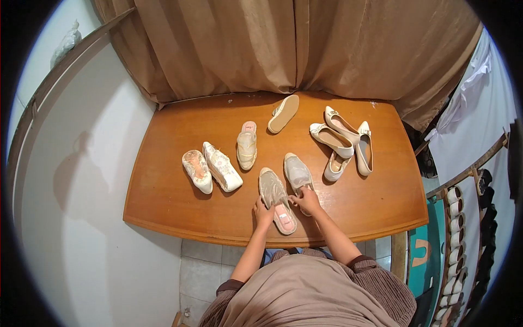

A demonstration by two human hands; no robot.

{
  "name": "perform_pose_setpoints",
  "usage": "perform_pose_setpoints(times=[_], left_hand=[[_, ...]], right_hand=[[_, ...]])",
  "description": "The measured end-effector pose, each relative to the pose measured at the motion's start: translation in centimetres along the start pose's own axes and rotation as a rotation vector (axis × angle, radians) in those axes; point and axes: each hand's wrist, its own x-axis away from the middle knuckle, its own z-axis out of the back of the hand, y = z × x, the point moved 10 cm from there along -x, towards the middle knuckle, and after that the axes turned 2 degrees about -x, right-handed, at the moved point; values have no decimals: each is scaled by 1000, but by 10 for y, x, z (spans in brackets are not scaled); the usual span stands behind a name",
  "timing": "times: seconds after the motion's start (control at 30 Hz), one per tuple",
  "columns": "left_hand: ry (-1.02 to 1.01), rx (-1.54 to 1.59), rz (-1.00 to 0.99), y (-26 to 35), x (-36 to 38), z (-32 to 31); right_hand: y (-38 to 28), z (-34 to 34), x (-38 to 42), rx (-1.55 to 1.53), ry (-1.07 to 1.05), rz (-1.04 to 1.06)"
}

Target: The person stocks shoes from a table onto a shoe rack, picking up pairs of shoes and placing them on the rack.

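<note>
A pair of beige espadrille mules lies at the front middle of the table, toes pointing away from me. My left hand (263, 212) grips the outer side of the left mule (274, 188), near its opening. Its pink insole with a small white label shows at the heel. My right hand (306, 201) reaches over the heel part of the right mule (297, 171), partly hiding it. The right fingertips are pinched together at the inner edge of the left mule's opening.
On the wooden table (163, 163) lie another mule (247, 147), one turned sole-up (284, 114), two floral white shoes (220, 166) to the left and several white flats (332, 139) to the right. Brown curtains (218, 49) hang behind. Shoe racks (456, 240) stand at right.
</note>
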Motion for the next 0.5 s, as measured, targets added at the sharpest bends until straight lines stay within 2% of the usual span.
perform_pose_setpoints(times=[0.03, 0.07, 0.13, 0.2, 0.27, 0.33, 0.4, 0.5], left_hand=[[-1, -2, 2, -1, 3, -1], [-34, 49, 15, -1, 5, -6], [-59, 106, 23, -1, 0, -9], [-174, 167, 85, -5, 2, -15], [-204, 188, 85, -1, 7, -10], [-327, 424, 165, 8, 20, -13], [-340, 348, 99, 12, 23, -10], [-374, 415, 160, 7, 34, -6]], right_hand=[[4, -10, 3, -104, -106, -66], [4, -13, 5, -106, -105, -64], [-13, -15, 7, -45, -103, 77], [-14, -21, 10, -10, -115, 95], [-13, -22, 13, 52, -52, 96], [-22, -20, 17, 88, 9, 128], [-23, -9, 15, 252, 168, 57], [-26, -14, 10, 320, 181, 46]])
